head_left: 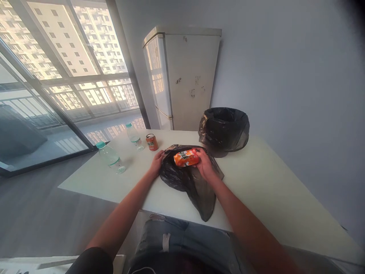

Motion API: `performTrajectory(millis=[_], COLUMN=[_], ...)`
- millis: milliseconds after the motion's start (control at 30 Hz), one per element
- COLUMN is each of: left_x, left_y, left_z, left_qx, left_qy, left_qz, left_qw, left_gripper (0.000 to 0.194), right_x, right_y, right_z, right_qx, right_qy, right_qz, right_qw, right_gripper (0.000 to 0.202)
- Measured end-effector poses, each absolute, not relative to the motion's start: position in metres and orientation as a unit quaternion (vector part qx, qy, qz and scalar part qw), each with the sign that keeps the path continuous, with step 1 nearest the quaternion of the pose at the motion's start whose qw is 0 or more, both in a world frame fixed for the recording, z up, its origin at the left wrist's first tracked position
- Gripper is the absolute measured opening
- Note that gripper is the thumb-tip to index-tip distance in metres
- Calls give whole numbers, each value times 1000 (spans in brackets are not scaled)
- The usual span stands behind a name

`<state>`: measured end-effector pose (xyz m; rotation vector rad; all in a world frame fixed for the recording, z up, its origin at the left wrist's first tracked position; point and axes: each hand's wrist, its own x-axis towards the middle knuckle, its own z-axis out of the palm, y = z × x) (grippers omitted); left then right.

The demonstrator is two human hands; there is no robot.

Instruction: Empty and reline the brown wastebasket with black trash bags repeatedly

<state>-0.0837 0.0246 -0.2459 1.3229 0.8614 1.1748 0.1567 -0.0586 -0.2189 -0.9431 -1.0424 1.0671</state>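
A black plastic bag [188, 182] lies on the white table [256, 190] in front of me. My left hand [156, 161] grips the bag's rim at its left side. My right hand [205, 164] holds an orange can [186, 157] sideways over the bag's mouth. A second orange can [151, 142] stands upright just beyond my left hand.
Two water bottles with green caps [110, 156] [134, 137] stand on the table's left part. A bin lined with a black bag [224, 130] sits at the far edge. Behind it are a white fridge [182, 76] and a large window at left.
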Motion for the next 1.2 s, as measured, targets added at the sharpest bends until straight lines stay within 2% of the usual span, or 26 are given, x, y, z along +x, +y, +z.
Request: performTrajectory(millis=[100,167,300,433,500,567,633,700,800,967,1200], left_x=[-83,-85,-93,-99,-94,-84,-72,-64,-72,-131,-185], left_y=[23,20,6,-28,-52,-79,-102,-116,-113,-69,-36], left_z=[-244,-237,-213,-188,-180,-175,-172,-170,-172,-197,-237], left_qx=[584,603,632,616,618,635,627,597,552,514,525], left_qy=[374,378,383,418,404,359,335,356,402,501,605], left_qz=[493,499,540,618,616,581,556,567,614,648,561], left_qw=[525,494,402,253,275,361,431,442,395,255,209], left_gripper=[48,49,50,36,36,43,55,56,50,72,66], right_x=[155,154,152,151,148,142,134,127,122,127,127], right_y=[-66,-72,-82,-86,-86,-86,-86,-87,-87,-84,-84], right_z=[-203,-194,-187,-191,-195,-200,-205,-209,-211,-212,-215], right_qx=[-356,-325,-252,-214,-202,-178,-147,-122,-155,-290,-353], right_qy=[-320,-311,-416,-494,-506,-524,-559,-599,-647,-697,-712], right_qz=[599,641,636,610,610,614,610,596,545,429,401], right_qw=[641,622,599,581,576,563,542,520,509,497,455], right_gripper=[46,48,48,63,69,69,66,62,51,19,19])
